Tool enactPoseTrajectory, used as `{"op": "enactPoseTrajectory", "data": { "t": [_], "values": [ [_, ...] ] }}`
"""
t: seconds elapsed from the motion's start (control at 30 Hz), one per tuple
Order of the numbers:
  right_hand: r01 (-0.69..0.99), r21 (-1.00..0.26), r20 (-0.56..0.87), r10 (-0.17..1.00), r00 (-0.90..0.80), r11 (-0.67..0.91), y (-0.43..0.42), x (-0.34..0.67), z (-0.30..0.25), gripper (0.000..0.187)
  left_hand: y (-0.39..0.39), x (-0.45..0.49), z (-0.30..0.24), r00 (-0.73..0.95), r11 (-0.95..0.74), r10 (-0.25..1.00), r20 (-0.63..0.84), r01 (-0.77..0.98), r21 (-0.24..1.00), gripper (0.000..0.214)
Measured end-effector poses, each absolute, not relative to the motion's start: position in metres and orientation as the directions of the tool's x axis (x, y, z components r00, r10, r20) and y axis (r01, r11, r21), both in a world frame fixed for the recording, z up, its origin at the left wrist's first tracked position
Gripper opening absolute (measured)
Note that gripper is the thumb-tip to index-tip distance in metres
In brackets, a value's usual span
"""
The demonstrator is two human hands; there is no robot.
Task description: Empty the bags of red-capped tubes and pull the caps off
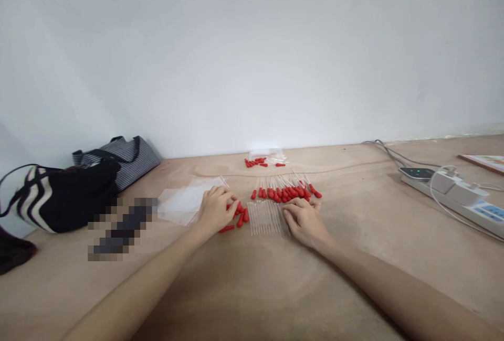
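My left hand is bent over a small pile of red rubber dropper bulbs, its fingers closed round a bulb at the pile's edge and partly hiding the others. To the right of that pile lies a row of clear glass dropper tubes, side by side. At the row's right end my right hand rests on the table, with curled fingers pinching at the last tube. Just beyond the row are several droppers with red bulbs fitted, their glass stems pointing away from me.
Farther back, more red bulbs lie by a clear plastic bag. Flat plastic bags are left of my left hand. A black bag and a striped bag stand at left; a power strip with cables lies right.
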State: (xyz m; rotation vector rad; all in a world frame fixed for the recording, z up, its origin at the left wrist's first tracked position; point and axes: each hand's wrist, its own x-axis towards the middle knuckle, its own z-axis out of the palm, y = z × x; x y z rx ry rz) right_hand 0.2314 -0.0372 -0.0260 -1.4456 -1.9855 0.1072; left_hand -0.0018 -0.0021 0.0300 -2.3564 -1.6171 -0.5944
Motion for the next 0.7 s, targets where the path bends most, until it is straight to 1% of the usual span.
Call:
{"op": "enactPoseTrajectory", "data": {
  "t": [0.07,0.1,0.13,0.2,0.33,0.43,0.53,0.63,0.7],
  "values": [
    [0.819,-0.428,0.486,0.861,-0.148,0.382,-0.036,0.235,-0.025,0.024,0.015,0.023,0.036,0.223,-0.247,0.926,0.306,0.968,0.04,0.023],
    [0.821,-0.425,0.497,0.856,-0.141,0.382,-0.036,0.237,-0.025,0.023,0.024,0.033,0.037,0.167,-0.18,0.964,0.208,0.983,0.046,0.024],
    [0.823,-0.423,0.508,0.851,-0.132,0.38,-0.036,0.238,-0.024,0.023,0.034,0.042,0.036,0.139,-0.149,0.976,0.166,0.988,0.048,0.025],
    [0.825,-0.42,0.529,0.841,-0.115,0.377,-0.035,0.24,-0.024,0.022,0.052,0.054,0.031,0.085,-0.09,0.99,0.112,0.995,0.047,0.026],
    [0.818,-0.418,0.561,0.821,-0.11,0.395,-0.035,0.241,-0.026,0.022,0.075,0.057,0.02,0.018,-0.021,0.998,0.064,0.998,0.052,0.026],
    [0.812,-0.403,0.598,0.793,-0.116,0.422,-0.035,0.24,-0.027,0.021,0.071,0.052,0.024,0.024,-0.03,0.995,0.101,0.998,0.058,0.026],
    [0.815,-0.351,0.692,0.715,-0.105,0.46,-0.035,0.238,-0.025,0.019,0.047,0.045,0.035,0.089,-0.102,0.974,0.211,0.993,0.052,0.026],
    [0.844,-0.226,0.833,0.546,-0.092,0.486,-0.038,0.236,-0.021,0.021,0.012,0.036,0.036,0.244,-0.262,0.917,0.314,0.965,0.016,0.016],
    [0.851,-0.108,0.885,0.439,-0.154,0.515,-0.04,0.232,-0.02,0.024,-0.009,0.03,0.028,0.472,-0.49,0.763,0.442,0.868,-0.08,0.012]
  ]
}}
